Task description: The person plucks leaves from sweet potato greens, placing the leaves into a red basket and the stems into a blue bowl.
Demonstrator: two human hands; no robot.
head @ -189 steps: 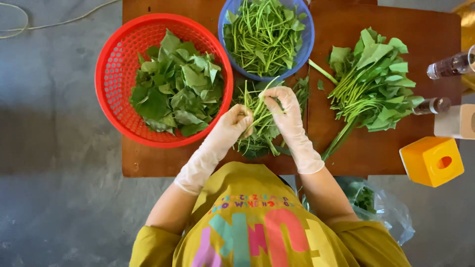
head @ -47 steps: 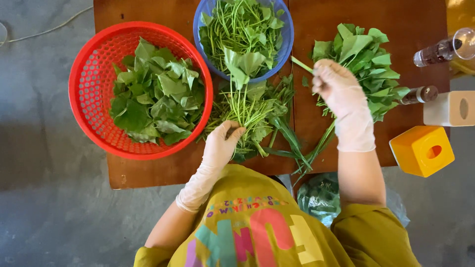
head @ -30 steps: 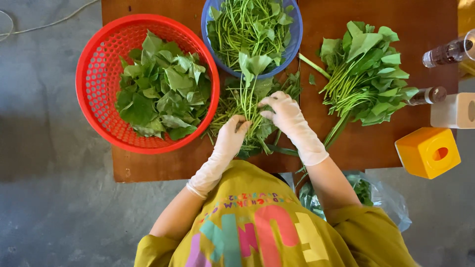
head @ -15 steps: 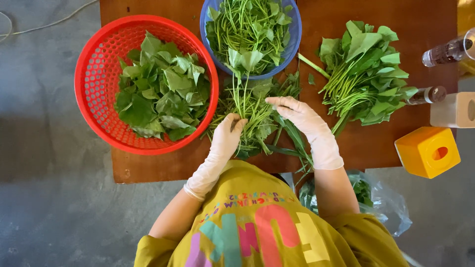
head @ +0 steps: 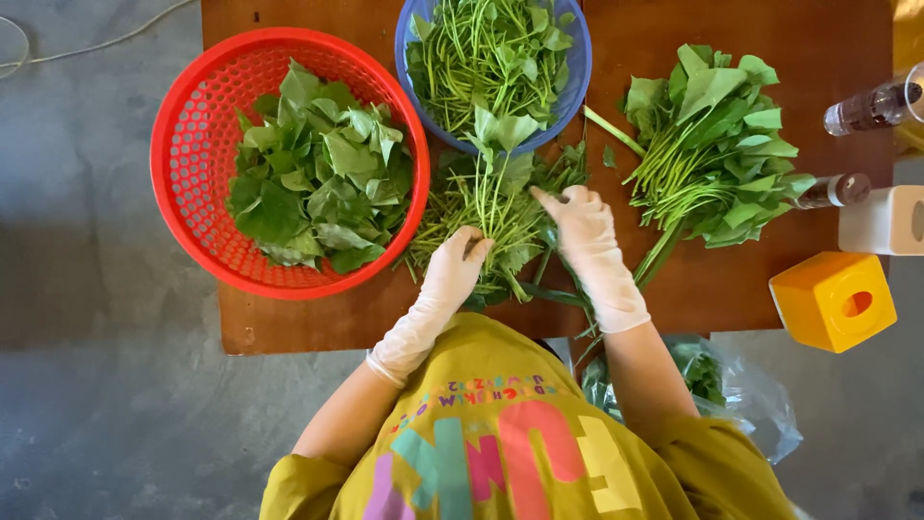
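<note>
Gripping a loose pile of stems (head: pixel 491 217), both gloved hands sit on the tabletop (head: pixel 693 299) just below the blue bowl (head: pixel 576 67). The left hand (head: pixel 452 274) pinches stalks at the pile's near end; the right hand (head: pixel 587 231) closes on stalks at its right edge. The stems run lengthwise away from the person toward the bowl. The red basket (head: pixel 192 231) of leaves lies left of the bowl.

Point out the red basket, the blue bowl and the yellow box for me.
red basket (head: pixel 183 125), head view, bare left wall of the mesh.
blue bowl (head: pixel 577 77), head view, right rim.
yellow box (head: pixel 818 300), head view, top face left of the round hole.
</note>
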